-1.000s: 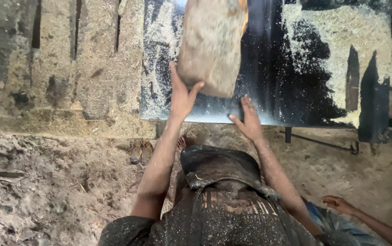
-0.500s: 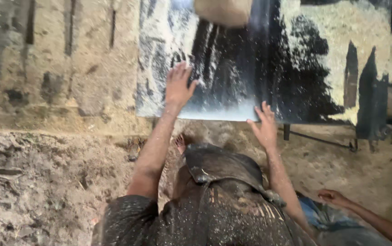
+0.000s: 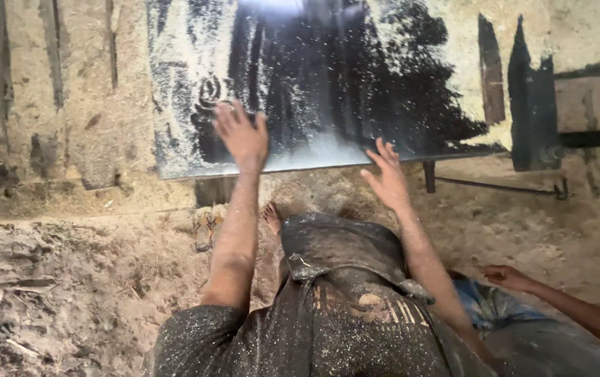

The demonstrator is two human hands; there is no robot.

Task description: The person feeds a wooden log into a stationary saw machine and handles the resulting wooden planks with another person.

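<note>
While both arms stretch forward from the dust-speckled dark shirt [image 3: 328, 335], neither hand grips anything: the left hand [image 3: 242, 136] is raised with its fingers spread, palm toward the dark metal sheet [image 3: 328, 84], over the sheet's lower left part just above its near edge. Whether the palm actually touches the surface cannot be told. The right hand [image 3: 388, 180] is likewise open with fingers splayed, and hangs just below the sheet's near edge, close to it but apart from it.

That sheet is a wide, shiny black plate, dusted with pale powder that lies thick along its left side and near edge and in a big patch at its far right corner. Fine specks float in the air in front of it. A thin metal leg [image 3: 428, 176] props the sheet near its right end, and a dark rod [image 3: 502, 186] runs from there to the right along the ground.

Under the sheet's near edge, between the arms, a bare foot [image 3: 272, 218] rests on the earthen ground [image 3: 69, 279], with a worn sandal [image 3: 205, 227] just to its left. Left of the sheet stands a rough mud-coloured wall [image 3: 55, 105]. At the lower right, another person's hand [image 3: 508, 277] reaches in over a blue cloth [image 3: 495, 307], well apart from the sheet.
</note>
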